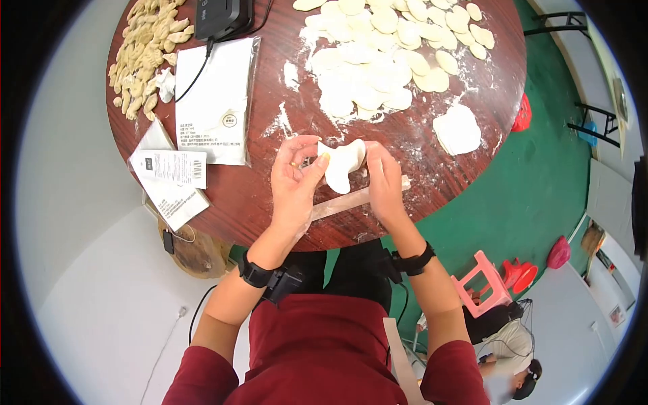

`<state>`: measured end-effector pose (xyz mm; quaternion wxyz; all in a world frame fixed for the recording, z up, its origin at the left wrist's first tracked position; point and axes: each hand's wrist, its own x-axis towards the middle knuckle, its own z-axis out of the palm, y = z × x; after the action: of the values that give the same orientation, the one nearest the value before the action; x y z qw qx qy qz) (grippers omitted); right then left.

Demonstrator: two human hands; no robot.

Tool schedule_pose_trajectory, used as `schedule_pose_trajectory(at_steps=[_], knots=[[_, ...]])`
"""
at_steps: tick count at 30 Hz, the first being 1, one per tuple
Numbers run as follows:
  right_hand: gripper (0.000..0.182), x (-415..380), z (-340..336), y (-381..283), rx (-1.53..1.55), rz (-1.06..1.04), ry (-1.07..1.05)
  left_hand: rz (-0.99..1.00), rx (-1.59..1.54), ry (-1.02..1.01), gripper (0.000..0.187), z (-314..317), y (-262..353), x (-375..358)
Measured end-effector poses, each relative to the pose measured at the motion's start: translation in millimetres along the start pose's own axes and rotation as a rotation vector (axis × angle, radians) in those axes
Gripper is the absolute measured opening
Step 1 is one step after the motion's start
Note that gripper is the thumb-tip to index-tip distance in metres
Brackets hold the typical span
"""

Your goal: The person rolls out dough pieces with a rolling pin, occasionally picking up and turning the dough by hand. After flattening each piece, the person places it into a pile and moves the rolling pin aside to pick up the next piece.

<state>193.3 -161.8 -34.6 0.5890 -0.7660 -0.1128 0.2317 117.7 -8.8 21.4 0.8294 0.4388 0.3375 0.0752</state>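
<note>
A floppy white piece of dough hangs between my two hands, above the near part of the table. My left hand pinches its left side between thumb and fingers. At its right edge, the fingers of my right hand are closed on it, partly hidden behind the hand. Below the dough lies a pale wooden rolling pin, its right part passing behind my right hand. Many flat round dough wrappers are spread on the floured table beyond my hands. A white floury stack of dough rounds sits at the right.
The round brown table holds a heap of shaped dough pieces at far left, a black device with a cable, and white packets. A pink stool and another person are at lower right.
</note>
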Motion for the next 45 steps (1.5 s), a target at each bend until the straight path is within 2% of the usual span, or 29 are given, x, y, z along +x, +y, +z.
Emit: schedule_pose_trajectory(at_steps=[2, 3, 6, 8, 10, 11, 12, 14, 19, 21, 24, 28, 32, 37, 40, 42, 44, 45], knots=[[0.024, 10, -7, -13, 0.299, 0.198, -0.076, 0.083, 0.157, 0.086, 0.037, -9, -22, 4], [0.020, 15, -3, -8, 0.385, 0.159, -0.005, 0.153, 0.284, 0.104, 0.037, -10, -27, 7], [0.017, 18, -18, -6, 0.402, 0.201, -0.002, 0.063, 0.362, 0.024, 0.035, -15, -35, 4], [0.017, 19, -24, 0, 0.379, 0.220, 0.007, 0.035, 0.456, 0.014, 0.041, -14, -33, -4], [0.019, 21, -29, 1, 0.289, 0.184, 0.050, 0.246, 0.972, -0.282, 0.045, -17, -29, -9], [0.019, 21, -32, 0, 0.287, 0.182, 0.048, 0.303, 1.030, -0.333, 0.055, -19, -34, -11], [0.021, 21, -35, -3, 0.283, 0.195, 0.048, 0.306, 1.028, -0.330, 0.055, -20, -34, -12], [0.024, 21, -43, -5, 0.275, 0.203, 0.046, 0.450, 1.307, -0.500, 0.058, -21, -34, -15], [0.031, 20, -70, 11, 0.124, 0.189, 0.074, 0.387, 1.320, -0.593, 0.049, -27, -45, -23], [0.032, 20, -80, 9, 0.068, 0.142, 0.099, 0.290, 1.300, -0.585, 0.042, -25, -45, -24], [0.032, 16, -96, 1, 0.019, 0.163, 0.117, 0.298, 1.271, -0.580, 0.038, -25, -40, -20], [0.031, 10, -123, -10, -0.047, 0.232, 0.082, 0.405, 1.271, -0.526, 0.033, -27, -27, -9], [0.032, 13, -146, -18, -0.054, 0.193, 0.131, 0.463, 1.332, -0.468, 0.034, -28, -19, 5], [0.035, 36, -172, -28, 0.060, 0.090, 0.220, 0.414, 1.331, -0.484, 0.034, -25, -15, 10], [0.032, 46, -185, -17, 0.092, 0.092, 0.322, 0.462, 1.288, -0.466, 0.034, -25, -16, 9], [0.030, 48, -198, 25, 0.065, 0.064, 0.367, 0.448, 1.267, -0.438, 0.034, -24, -16, 9], [0.028, 47, -205, 39, 0.017, 0.238, 0.395, 0.459, 1.262, -0.440, 0.035, -25, -18, 9], [0.031, 47, -204, 38, 0.027, 0.256, 0.415, 0.465, 1.263, -0.431, 0.035, -25, -18, 9]])
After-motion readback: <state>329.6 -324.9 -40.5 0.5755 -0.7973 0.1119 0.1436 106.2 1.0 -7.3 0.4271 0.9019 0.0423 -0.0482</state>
